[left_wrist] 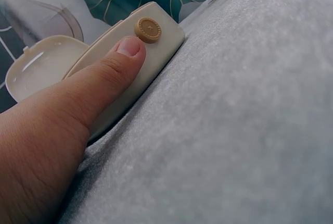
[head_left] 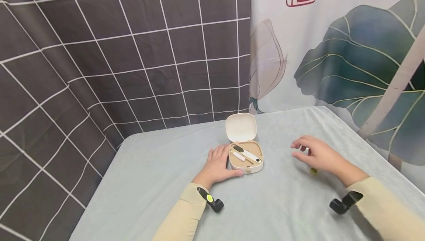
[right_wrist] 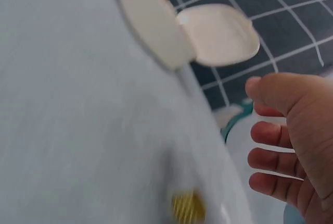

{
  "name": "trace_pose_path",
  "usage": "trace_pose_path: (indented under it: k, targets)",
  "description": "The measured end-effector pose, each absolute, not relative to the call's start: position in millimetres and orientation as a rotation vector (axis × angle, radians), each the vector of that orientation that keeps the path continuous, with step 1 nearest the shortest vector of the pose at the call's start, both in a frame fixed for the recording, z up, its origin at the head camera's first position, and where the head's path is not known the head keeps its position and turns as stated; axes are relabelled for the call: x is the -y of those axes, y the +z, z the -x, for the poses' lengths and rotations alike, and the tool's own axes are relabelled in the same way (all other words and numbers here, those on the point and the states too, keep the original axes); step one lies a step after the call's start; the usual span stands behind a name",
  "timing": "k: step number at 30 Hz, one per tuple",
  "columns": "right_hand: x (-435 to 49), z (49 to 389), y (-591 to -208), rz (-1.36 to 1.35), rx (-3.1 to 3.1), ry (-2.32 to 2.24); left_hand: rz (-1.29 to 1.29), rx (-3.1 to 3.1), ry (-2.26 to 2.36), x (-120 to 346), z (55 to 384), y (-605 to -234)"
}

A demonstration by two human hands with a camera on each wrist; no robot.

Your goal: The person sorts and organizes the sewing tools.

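The pale grey cloth-covered surface (head_left: 159,182) ran back to a dark checked curtain (head_left: 99,49) on the left and a leaf-printed curtain (head_left: 348,56) at the far right, with broad bare cloth near and left of the hands. The small cream rounded plastic case (head_left: 246,159) sat near the far middle of the surface, well away from every edge, its hinged lid (head_left: 241,127) standing open at the far side. The left hand (head_left: 217,165) lay flat against the case's left side, fingers straight, its thumb (left_wrist: 112,67) pressed along the near wall just beside a tan round clasp button (left_wrist: 148,29). The right hand (head_left: 318,154) hovered to the right, apart from the case, fingers loosely curled and holding nothing, above a small yellow-gold ridged round object (right_wrist: 187,207) on the cloth. Inside the case lay a dark-tipped white slim tool (head_left: 247,153) and a shorter white piece (head_left: 239,156)
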State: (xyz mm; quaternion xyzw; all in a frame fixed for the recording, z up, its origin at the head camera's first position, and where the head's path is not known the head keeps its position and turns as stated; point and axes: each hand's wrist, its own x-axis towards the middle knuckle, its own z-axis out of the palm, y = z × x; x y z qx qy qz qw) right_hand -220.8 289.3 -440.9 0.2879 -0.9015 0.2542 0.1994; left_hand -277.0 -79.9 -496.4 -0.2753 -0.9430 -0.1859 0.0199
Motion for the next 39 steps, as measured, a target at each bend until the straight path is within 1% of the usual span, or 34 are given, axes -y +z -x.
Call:
trace_pose_path:
  k: [7,14,20,25,33,39]
  targets:
    - [-324,203,-461,-0.913,2.552,0.675,0.850,2.920,-0.577,79,279,-499]
    - [-336,194,-468,-0.949,2.642,0.675,0.847,2.926,-0.577,79,279,-499]
    - [-339,197,-474,-1.005,2.606,0.671,0.848,2.929,-0.569,79,279,-498]
    - [-339,198,-475,-0.976,2.620,0.655,0.854,2.929,-0.564,78,279,-498]
    - [-331,206,-466,-0.984,2.588,0.625,0.846,2.923,-0.554,78,280,-499]
    - [-310,215,-453,-0.990,2.576,0.668,0.845,2.922,-0.569,79,278,-499]
